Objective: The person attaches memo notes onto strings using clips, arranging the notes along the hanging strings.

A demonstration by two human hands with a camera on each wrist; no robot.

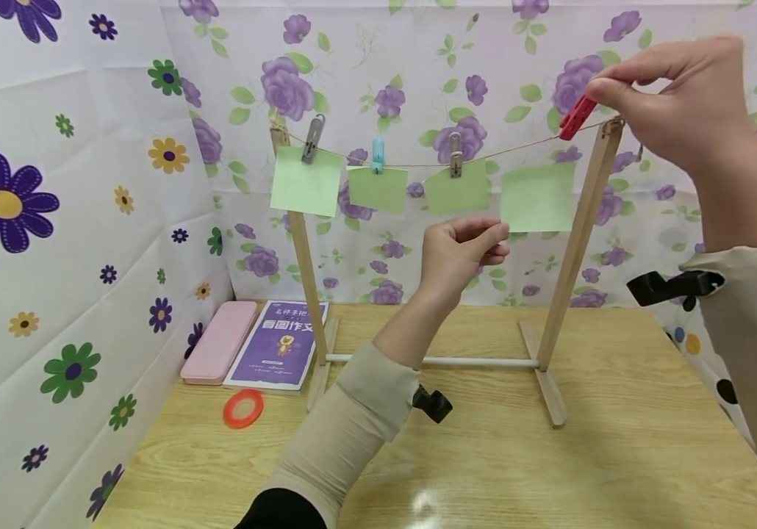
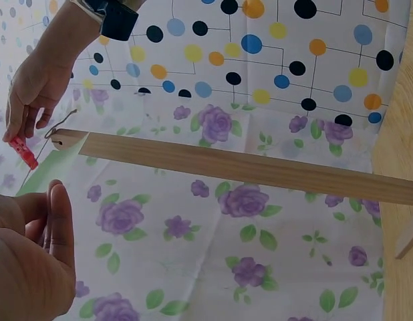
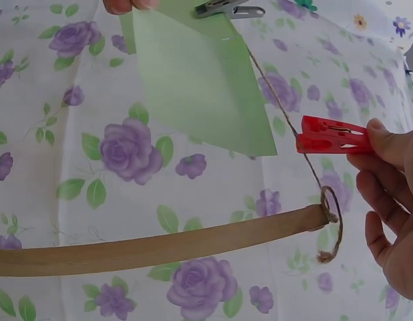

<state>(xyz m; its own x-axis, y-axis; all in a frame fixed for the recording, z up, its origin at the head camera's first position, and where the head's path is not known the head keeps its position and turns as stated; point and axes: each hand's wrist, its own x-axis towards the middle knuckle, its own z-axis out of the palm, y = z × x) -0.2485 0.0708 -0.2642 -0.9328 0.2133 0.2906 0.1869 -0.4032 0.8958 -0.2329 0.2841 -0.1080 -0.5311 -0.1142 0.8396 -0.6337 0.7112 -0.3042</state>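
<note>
My left hand (image 1: 461, 253) pinches a light green sheet of paper (image 1: 537, 198) by its lower left corner, just below a thin string (image 1: 517, 149). Higher up, a red clothespin (image 1: 577, 117) is held between the thumb and fingers of my right hand (image 1: 689, 103). In the right wrist view, the tip of the clothespin (image 3: 333, 136) meets the string; whether it grips it I cannot tell. The sheet's top edge lies below the clothespin, apart from it. Along the string hang other green sheets (image 1: 307, 187) under a grey clip (image 1: 313, 139), a blue clip (image 1: 378, 156) and a brownish clip (image 1: 456, 156).
Two wooden posts (image 1: 570, 257) joined by a white bar (image 1: 478, 362) carry the string over the wooden table (image 1: 484, 455). At the left lie a pink case (image 1: 220, 342), a purple book (image 1: 275, 349) and an orange-red ring (image 1: 242, 408). Flowered cloth (image 1: 378, 44) hangs behind.
</note>
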